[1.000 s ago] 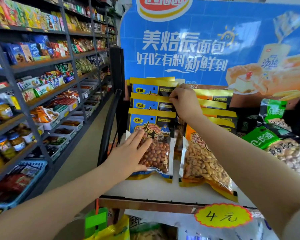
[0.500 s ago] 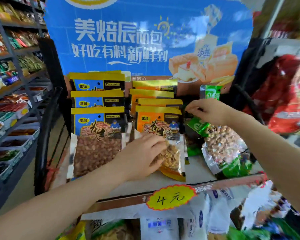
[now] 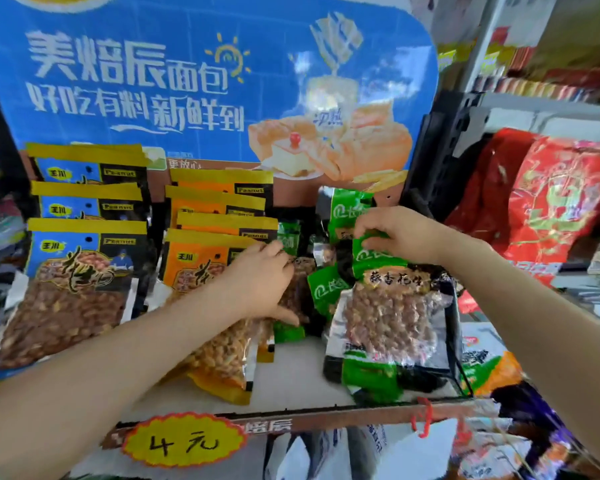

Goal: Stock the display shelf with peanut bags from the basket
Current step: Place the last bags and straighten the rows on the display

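Blue rows (image 3: 84, 265) and orange rows (image 3: 215, 258) left of the hands look stocked; left hand (image 3: 260, 282) presses a green bag (image 3: 291, 306), right hand (image 3: 399, 233) pinches another's top (image 3: 378, 261); green row unfinished.

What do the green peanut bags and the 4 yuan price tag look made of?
Green peanut bag: seemingly thin plastic film, glossy, with a clear window showing the nuts; it wrinkles and catches glare. The right hand pinches its top edge. Price tag: probably matte paper or card, yellow with a red scalloped border and handwritten marker strokes; whether it is laminated, I cannot tell.
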The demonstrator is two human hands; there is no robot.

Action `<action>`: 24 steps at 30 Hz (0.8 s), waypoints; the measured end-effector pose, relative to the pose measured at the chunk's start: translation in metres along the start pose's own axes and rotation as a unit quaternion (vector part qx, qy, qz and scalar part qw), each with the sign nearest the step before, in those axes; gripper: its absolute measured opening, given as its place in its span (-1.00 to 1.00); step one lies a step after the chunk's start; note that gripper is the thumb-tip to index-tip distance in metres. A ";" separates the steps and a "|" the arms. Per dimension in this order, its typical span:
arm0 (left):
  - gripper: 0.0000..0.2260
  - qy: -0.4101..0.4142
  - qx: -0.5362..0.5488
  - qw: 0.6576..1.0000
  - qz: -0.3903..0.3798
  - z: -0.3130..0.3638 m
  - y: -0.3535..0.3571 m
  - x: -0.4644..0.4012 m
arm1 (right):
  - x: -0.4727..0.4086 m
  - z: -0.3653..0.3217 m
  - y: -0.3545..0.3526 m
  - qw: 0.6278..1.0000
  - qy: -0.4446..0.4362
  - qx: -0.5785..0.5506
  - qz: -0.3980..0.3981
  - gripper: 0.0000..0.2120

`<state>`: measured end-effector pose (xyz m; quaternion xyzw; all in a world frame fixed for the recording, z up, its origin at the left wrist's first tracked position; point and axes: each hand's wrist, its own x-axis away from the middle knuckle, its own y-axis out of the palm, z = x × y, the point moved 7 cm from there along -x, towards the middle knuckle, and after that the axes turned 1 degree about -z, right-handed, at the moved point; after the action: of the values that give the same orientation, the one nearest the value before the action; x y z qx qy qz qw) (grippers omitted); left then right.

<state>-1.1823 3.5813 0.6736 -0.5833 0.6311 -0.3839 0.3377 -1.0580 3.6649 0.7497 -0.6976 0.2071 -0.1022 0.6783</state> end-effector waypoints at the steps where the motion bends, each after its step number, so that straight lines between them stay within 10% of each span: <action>1: -0.12 -0.009 0.001 1.000 -0.017 0.001 0.001 -0.001 | -0.002 0.005 -0.003 1.000 -0.001 -0.005 0.016 -0.89; 10: -0.10 -0.047 0.050 0.996 -0.049 -0.008 0.017 0.017 | -0.021 -0.006 0.013 0.997 -0.008 0.037 0.072 -0.86; 15: -0.18 -0.088 0.116 0.989 0.027 -0.017 0.017 0.037 | -0.018 -0.018 -0.012 0.969 -0.015 0.086 0.233 -0.51; 22: -0.30 -0.118 0.260 0.955 0.081 -0.020 -0.003 0.035 | -0.033 0.015 -0.005 0.975 0.058 -0.194 0.092 -0.93; 24: -0.36 -0.117 0.364 0.919 0.096 -0.014 -0.011 0.027 | -0.025 0.012 -0.010 0.961 0.051 -0.264 0.055 -0.76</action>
<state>-1.1919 3.5551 0.6904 -0.3972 0.4567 -0.4819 0.6336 -1.0735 3.6868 0.7623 -0.8334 0.2990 -0.0413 0.4629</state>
